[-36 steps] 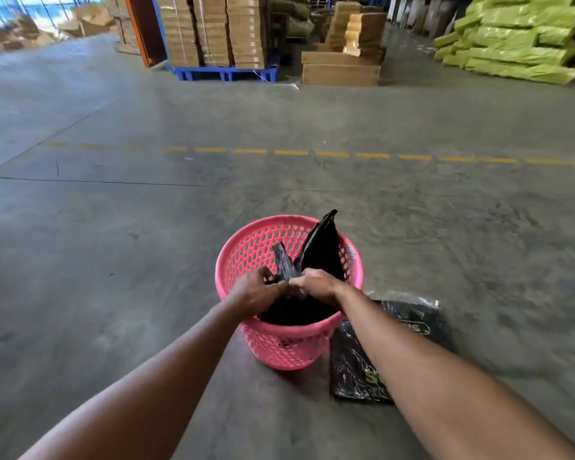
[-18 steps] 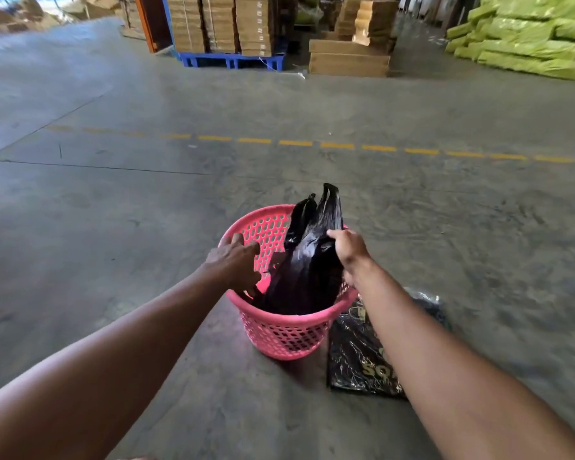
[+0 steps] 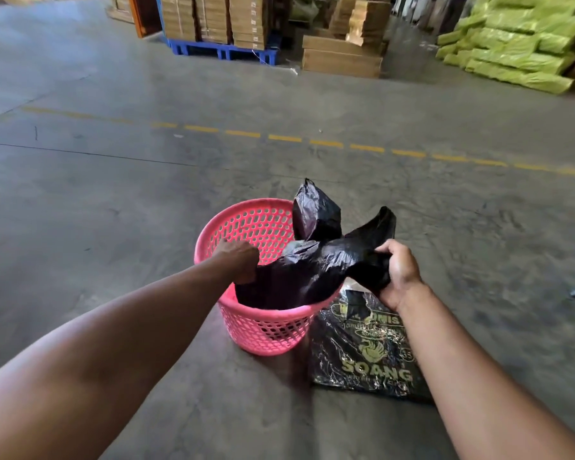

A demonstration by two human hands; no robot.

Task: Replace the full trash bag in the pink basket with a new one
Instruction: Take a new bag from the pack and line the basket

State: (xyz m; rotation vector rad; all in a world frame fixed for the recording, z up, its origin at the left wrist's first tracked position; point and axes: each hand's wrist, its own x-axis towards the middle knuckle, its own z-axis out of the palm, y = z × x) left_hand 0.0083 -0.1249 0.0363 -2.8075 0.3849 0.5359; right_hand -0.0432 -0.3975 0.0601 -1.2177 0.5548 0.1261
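1. Full black plastic trash bag (image 3: 307,270) sitting inside round pink perforated basket (image 3: 266,330), flaps pointing toward 12 and 2 o'clock.
2. Right hand (image 3: 397,272) grip closed on one flap; left hand (image 3: 241,263) fisted on bag edge at 9 o'clock.
3. Risk: thin plastic tearing, or basket tipping, if pulled sideways.

Round pink perforated plastic basket (image 3: 263,330) mouth largely filled by crumpled black plastic trash bag (image 3: 307,270), far-left inside left open, flat printed black bag packet (image 3: 362,353) lying just beside its right, bare grey concrete floor (image 3: 113,200) open elsewhere

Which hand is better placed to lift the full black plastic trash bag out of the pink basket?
Probably the right hand. It is closed on a flap of the black plastic trash bag pulled over the rim of the pink perforated basket. The left hand is fisted low at the bag's near-left edge.
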